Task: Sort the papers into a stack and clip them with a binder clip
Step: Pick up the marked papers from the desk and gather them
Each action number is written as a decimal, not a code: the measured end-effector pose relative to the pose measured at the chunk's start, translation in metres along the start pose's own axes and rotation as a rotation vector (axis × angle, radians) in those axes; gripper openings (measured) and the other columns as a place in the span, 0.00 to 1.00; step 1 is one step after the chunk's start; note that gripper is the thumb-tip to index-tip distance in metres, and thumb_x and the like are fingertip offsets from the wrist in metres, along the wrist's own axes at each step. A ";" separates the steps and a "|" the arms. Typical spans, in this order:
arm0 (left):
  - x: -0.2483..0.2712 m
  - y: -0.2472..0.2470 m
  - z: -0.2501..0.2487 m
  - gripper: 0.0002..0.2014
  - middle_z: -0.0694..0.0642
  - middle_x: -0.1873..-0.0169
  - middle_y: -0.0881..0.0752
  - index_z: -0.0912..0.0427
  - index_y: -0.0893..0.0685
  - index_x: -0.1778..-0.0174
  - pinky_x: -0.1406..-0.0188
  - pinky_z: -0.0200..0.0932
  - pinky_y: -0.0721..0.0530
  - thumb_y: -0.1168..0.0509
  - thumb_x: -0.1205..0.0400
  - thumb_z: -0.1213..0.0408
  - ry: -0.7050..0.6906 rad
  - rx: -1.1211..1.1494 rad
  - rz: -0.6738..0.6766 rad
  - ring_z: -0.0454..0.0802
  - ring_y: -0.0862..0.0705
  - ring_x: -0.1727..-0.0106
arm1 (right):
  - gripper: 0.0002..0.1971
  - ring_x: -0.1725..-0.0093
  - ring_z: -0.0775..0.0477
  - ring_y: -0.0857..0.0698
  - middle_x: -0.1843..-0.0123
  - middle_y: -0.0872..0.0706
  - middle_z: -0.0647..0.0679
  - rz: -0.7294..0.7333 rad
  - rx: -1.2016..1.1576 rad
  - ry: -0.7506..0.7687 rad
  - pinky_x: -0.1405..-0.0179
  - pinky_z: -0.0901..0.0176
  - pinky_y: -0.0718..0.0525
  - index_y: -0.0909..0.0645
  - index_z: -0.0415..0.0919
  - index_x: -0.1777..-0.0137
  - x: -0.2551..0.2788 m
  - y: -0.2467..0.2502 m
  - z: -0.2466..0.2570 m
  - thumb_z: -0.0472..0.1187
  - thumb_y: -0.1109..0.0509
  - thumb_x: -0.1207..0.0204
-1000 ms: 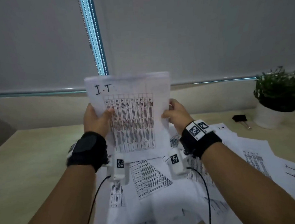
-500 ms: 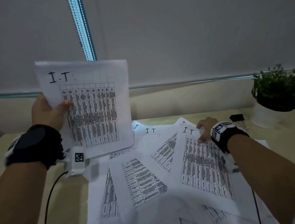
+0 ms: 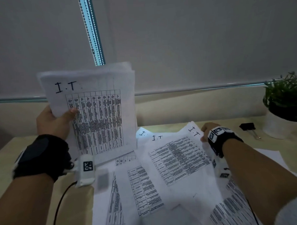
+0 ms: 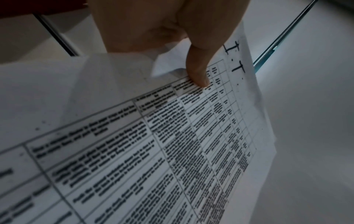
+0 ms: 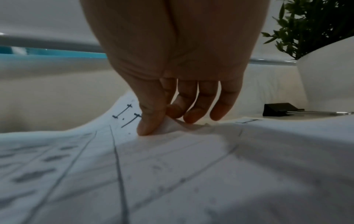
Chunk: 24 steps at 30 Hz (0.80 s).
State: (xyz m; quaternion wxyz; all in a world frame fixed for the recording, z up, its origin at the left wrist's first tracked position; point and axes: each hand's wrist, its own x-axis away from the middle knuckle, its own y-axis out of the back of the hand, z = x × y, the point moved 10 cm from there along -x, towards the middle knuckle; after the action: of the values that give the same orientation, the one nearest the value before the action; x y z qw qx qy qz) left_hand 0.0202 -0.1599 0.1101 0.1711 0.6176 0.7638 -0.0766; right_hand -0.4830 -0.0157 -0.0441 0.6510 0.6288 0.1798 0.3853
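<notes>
My left hand grips the gathered stack upright above the desk's left side; my right hand pinches the next sheet's top corner. It may crease, or perhaps drag neighbours. Only the right wrist view shows the pinch; the binder clip waits near the far right edge.

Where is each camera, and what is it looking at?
Head: on the head, looking down at the table; both forearms show.
Left wrist: looks along the left hand gripping the held stack.
Right wrist: looks along the right hand pinching a loose sheet.
Shared: head and right wrist both show the binder clip and potted plant.
</notes>
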 end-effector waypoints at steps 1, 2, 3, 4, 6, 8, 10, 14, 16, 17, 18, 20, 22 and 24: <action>0.000 0.002 0.001 0.21 0.53 0.48 0.16 0.61 0.18 0.34 0.46 0.40 0.25 0.28 0.23 0.65 0.000 0.001 -0.010 0.50 0.18 0.49 | 0.14 0.43 0.41 0.17 0.36 0.16 0.42 -0.014 -0.022 0.003 0.44 0.55 0.20 0.20 0.42 0.43 0.002 0.006 0.002 0.44 0.26 0.28; -0.001 0.005 0.001 0.21 0.53 0.48 0.16 0.61 0.18 0.34 0.45 0.40 0.25 0.28 0.23 0.65 0.002 0.002 -0.022 0.49 0.18 0.48 | 0.13 0.43 0.41 0.17 0.37 0.15 0.42 -0.028 -0.050 -0.006 0.45 0.56 0.21 0.19 0.41 0.44 0.003 0.012 0.001 0.43 0.27 0.27; -0.002 0.006 0.001 0.21 0.53 0.47 0.17 0.62 0.18 0.33 0.44 0.39 0.25 0.28 0.23 0.65 0.004 0.003 -0.027 0.49 0.18 0.48 | 0.14 0.42 0.41 0.17 0.38 0.15 0.42 -0.055 -0.097 -0.004 0.45 0.57 0.22 0.18 0.39 0.43 0.002 0.017 -0.001 0.43 0.27 0.26; -0.003 0.008 0.002 0.21 0.53 0.47 0.17 0.62 0.18 0.33 0.43 0.39 0.25 0.28 0.23 0.65 0.007 0.006 -0.032 0.49 0.18 0.47 | 0.14 0.43 0.41 0.17 0.39 0.14 0.42 -0.074 -0.152 -0.003 0.46 0.58 0.22 0.18 0.39 0.43 0.004 0.024 -0.002 0.42 0.26 0.27; -0.004 0.010 0.002 0.22 0.53 0.47 0.16 0.61 0.18 0.33 0.41 0.39 0.24 0.27 0.24 0.64 0.014 0.024 -0.037 0.49 0.17 0.46 | 0.12 0.51 0.43 0.18 0.43 0.13 0.42 -0.134 -0.233 0.029 0.49 0.58 0.24 0.17 0.39 0.45 0.006 0.033 -0.004 0.41 0.26 0.27; -0.004 0.011 0.003 0.22 0.53 0.47 0.16 0.61 0.19 0.33 0.40 0.38 0.24 0.27 0.23 0.65 0.018 0.034 -0.041 0.48 0.18 0.46 | 0.09 0.56 0.45 0.20 0.47 0.12 0.43 -0.204 -0.287 0.077 0.52 0.60 0.24 0.16 0.42 0.49 0.012 0.043 -0.003 0.42 0.25 0.28; -0.002 0.010 0.005 0.22 0.53 0.47 0.16 0.61 0.19 0.33 0.41 0.38 0.25 0.28 0.23 0.65 0.014 0.039 -0.031 0.47 0.18 0.46 | 0.08 0.56 0.47 0.19 0.50 0.12 0.45 -0.271 -0.341 0.122 0.51 0.62 0.24 0.14 0.43 0.51 0.023 0.056 0.000 0.42 0.24 0.29; -0.001 0.012 0.006 0.21 0.54 0.48 0.17 0.62 0.19 0.33 0.41 0.39 0.25 0.28 0.22 0.63 0.003 0.030 -0.023 0.49 0.18 0.46 | 0.05 0.56 0.46 0.20 0.61 0.19 0.46 -0.492 -0.481 0.249 0.57 0.66 0.33 0.17 0.43 0.59 0.044 0.128 0.007 0.41 0.24 0.30; -0.007 0.014 0.008 0.22 0.55 0.48 0.16 0.62 0.19 0.33 0.41 0.41 0.24 0.28 0.22 0.61 -0.001 0.026 -0.021 0.50 0.18 0.46 | 0.08 0.59 0.39 0.20 0.66 0.19 0.39 -0.619 -0.523 0.325 0.62 0.64 0.36 0.19 0.37 0.63 0.065 0.182 0.009 0.41 0.26 0.29; -0.010 0.015 0.010 0.21 0.56 0.48 0.16 0.61 0.18 0.34 0.41 0.42 0.24 0.28 0.23 0.60 -0.015 0.013 -0.016 0.51 0.17 0.46 | 0.10 0.60 0.39 0.21 0.63 0.17 0.34 -0.684 -0.529 0.368 0.64 0.62 0.35 0.19 0.32 0.60 0.079 0.211 0.011 0.40 0.28 0.27; -0.012 0.016 0.008 0.21 0.58 0.47 0.14 0.61 0.17 0.35 0.42 0.43 0.23 0.28 0.23 0.58 -0.045 -0.001 -0.018 0.53 0.16 0.46 | 0.10 0.60 0.43 0.21 0.59 0.15 0.33 -0.720 -0.533 0.407 0.64 0.62 0.34 0.18 0.29 0.56 0.094 0.238 0.015 0.38 0.30 0.26; -0.016 0.019 0.009 0.22 0.62 0.47 0.13 0.62 0.16 0.37 0.43 0.45 0.22 0.27 0.24 0.56 -0.077 -0.027 -0.027 0.57 0.14 0.45 | 0.04 0.62 0.57 0.18 0.62 0.10 0.52 -0.730 -0.608 0.500 0.64 0.67 0.27 0.16 0.37 0.53 0.119 0.280 0.024 0.34 0.31 0.24; -0.022 0.023 0.014 0.23 0.62 0.48 0.13 0.61 0.15 0.38 0.43 0.48 0.20 0.27 0.26 0.52 -0.070 -0.032 -0.045 0.57 0.14 0.46 | 0.11 0.73 0.74 0.21 0.75 0.16 0.71 -0.729 -0.700 0.522 0.68 0.75 0.25 0.17 0.52 0.61 0.134 0.307 0.028 0.33 0.30 0.25; -0.027 0.029 0.022 0.26 0.61 0.48 0.12 0.58 0.15 0.38 0.41 0.52 0.18 0.26 0.30 0.48 -0.075 0.002 -0.046 0.57 0.13 0.47 | 0.16 0.75 0.70 0.22 0.80 0.18 0.70 -0.698 -0.721 0.494 0.73 0.76 0.27 0.18 0.53 0.72 0.141 0.309 0.031 0.32 0.28 0.28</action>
State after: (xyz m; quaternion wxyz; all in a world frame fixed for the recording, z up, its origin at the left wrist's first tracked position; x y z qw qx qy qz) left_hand 0.0564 -0.1853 0.1018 0.1971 0.5969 0.7707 -0.1042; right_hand -0.4556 0.0386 0.2921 0.8522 0.1606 0.3814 0.3201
